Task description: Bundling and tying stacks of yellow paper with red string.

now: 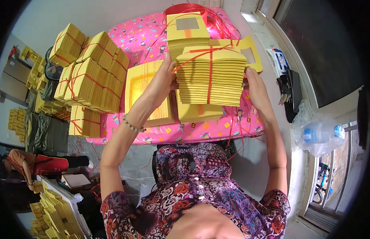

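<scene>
Between my two hands is a thick bundle of yellow joss paper (229, 81), its layered edges facing me. A red plastic strap (211, 75) runs down its front and crosses the top, with a loose end trailing left. My left hand (163, 79) is closed against the bundle's left side, fingers partly hidden. Against the right side presses my right hand (256, 85), its fingers mostly behind the edge. Below the bundle lies another yellow stack (201, 115). A stack with a gold square (143, 87) sits to the left, beneath my left forearm. Behind stands a stack with a grey square (187, 38).
Strapped yellow bundles (99, 79) are piled on the left of the pink patterned tablecloth (145, 34). Loose red straps (219, 24) lie at the back by a red basin (181, 8). A plastic bag (318, 133) hangs by the right window. Another person (23, 163) works at lower left.
</scene>
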Available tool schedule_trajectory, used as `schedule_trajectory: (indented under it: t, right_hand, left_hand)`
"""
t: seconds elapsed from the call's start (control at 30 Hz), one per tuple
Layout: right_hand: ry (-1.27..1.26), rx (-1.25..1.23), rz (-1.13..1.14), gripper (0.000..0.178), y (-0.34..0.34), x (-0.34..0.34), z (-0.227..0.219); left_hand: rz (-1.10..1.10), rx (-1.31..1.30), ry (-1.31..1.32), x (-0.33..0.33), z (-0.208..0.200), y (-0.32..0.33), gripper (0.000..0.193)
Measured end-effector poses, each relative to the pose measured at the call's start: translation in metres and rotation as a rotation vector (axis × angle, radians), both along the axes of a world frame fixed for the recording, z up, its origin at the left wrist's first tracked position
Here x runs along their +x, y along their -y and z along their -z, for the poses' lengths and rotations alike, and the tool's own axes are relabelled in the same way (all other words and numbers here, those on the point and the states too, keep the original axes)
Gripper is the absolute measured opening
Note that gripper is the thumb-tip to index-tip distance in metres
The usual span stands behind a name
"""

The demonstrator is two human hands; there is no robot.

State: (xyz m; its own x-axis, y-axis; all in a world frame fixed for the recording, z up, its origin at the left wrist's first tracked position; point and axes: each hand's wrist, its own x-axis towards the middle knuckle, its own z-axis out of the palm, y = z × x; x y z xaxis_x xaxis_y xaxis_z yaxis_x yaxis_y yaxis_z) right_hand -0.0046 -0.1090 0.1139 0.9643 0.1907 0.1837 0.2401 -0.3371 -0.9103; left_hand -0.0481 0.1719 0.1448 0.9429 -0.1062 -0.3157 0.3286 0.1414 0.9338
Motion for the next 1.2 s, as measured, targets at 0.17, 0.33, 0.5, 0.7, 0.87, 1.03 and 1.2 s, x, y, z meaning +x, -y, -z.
schedule_trajectory:
  t: [0.17, 0.33, 0.5, 0.7, 0.87, 1.03, 1.2]
  right_hand:
    - [0.398, -0.356, 0.005, 0.041, -0.014, -0.015, -0.052]
    - [0.554, -0.569, -0.118, 0.039, -0.007, -0.013, -0.064]
    - [0.464, -0.467, -0.231, 0.043, -0.013, -0.022, -0.058]
    - [0.443, -0.523, -0.253, 0.051, -0.013, -0.052, -0.061]
    - [0.499, -0.573, -0.207, 0.061, -0.023, -0.07, -0.048]
    - [0.564, -0.657, -0.184, 0.072, -0.028, -0.084, -0.041]
    - [0.682, -0.6, -0.061, 0.068, -0.04, -0.079, -0.013]
  left_hand:
    - [0.052, -0.095, 0.107, 0.004, 0.032, 0.008, 0.078]
    - [0.093, -0.416, -0.172, 0.017, 0.059, 0.01, 0.071]
    - [0.119, -0.405, -0.353, 0.051, 0.087, 0.003, 0.084]
    - [0.203, -0.047, -0.315, 0.069, 0.066, 0.012, 0.083]
    - [0.352, 0.069, -0.209, 0.086, 0.074, 0.003, 0.077]
    - [0.408, 0.157, -0.115, 0.098, 0.089, -0.015, 0.07]
    - [0.483, 0.177, 0.031, 0.112, 0.114, 0.001, 0.063]
